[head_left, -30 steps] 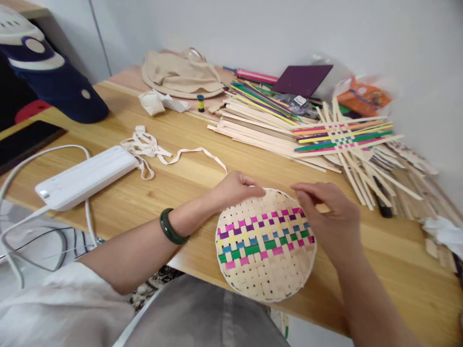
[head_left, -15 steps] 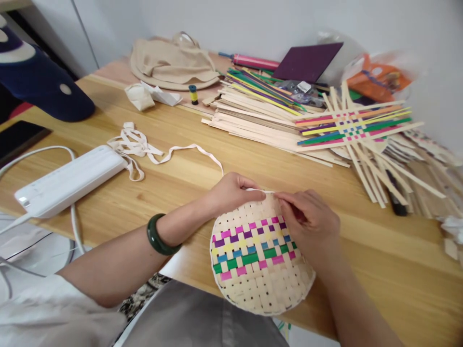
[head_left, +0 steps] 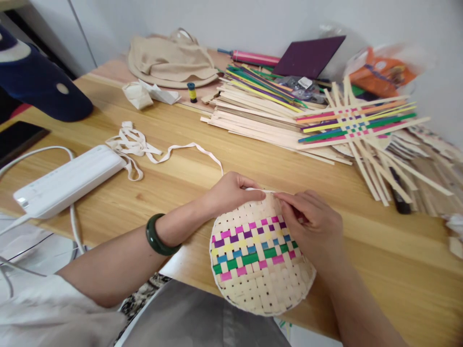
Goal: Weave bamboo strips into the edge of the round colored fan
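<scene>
A round woven bamboo disc (head_left: 253, 260) with pink, purple, yellow, blue and green strips tilts over the table's front edge. White binding runs along its rim. My left hand (head_left: 235, 192) pinches the top rim, thumb on the near face. Close beside it, my right hand (head_left: 314, 221) has its fingers pinched together at the same rim, by the white binding; whether it holds a needle or only the binding is hidden. From behind my left hand a cream fabric tape (head_left: 195, 146) trails left across the table into a loose heap.
A white power strip (head_left: 68, 180) with cables lies at left, near a dark phone (head_left: 21, 140). Behind are a beige cloth hat (head_left: 171, 62), a thread spool (head_left: 192, 92), bamboo strips (head_left: 249, 123) and a half-woven piece (head_left: 356, 123). An orange packet (head_left: 383, 72) sits at back right.
Both hands and the disc stay almost in place; my right hand has shifted very slightly to the right. The background has shifted a little with the camera.
</scene>
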`<state>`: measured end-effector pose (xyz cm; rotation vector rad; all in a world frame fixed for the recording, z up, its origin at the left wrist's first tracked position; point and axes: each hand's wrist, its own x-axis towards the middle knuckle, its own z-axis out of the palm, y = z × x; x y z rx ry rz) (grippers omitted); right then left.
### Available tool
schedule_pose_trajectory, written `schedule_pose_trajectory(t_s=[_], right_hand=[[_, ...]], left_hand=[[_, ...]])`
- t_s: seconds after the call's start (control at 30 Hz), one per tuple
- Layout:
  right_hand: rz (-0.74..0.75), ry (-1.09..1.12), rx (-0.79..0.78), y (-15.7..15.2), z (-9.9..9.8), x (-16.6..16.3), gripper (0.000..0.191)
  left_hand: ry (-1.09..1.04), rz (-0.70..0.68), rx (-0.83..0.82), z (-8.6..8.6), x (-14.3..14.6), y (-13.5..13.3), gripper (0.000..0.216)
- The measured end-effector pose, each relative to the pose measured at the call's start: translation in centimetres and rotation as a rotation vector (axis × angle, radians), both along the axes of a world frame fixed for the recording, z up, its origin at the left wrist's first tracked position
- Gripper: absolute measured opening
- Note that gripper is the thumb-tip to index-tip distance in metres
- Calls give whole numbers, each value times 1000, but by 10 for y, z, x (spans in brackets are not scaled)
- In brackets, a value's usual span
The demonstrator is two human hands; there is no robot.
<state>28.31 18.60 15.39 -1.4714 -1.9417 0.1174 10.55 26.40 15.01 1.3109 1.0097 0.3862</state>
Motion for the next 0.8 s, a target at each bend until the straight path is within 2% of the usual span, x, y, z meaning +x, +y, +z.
schedule_pose_trajectory(t_s=[0.17, 0.53, 0.8], right_hand=[[9, -32, 22, 1, -1, 1, 16], [-19, -379, 106, -3, 6, -6, 14], [-51, -479, 117, -8, 5, -16, 18]], left_hand=[[12, -5, 36, 0, 0, 0, 23], [106, -59, 384, -2, 3, -8, 24], [75, -61, 303, -3, 3, -9, 23]])
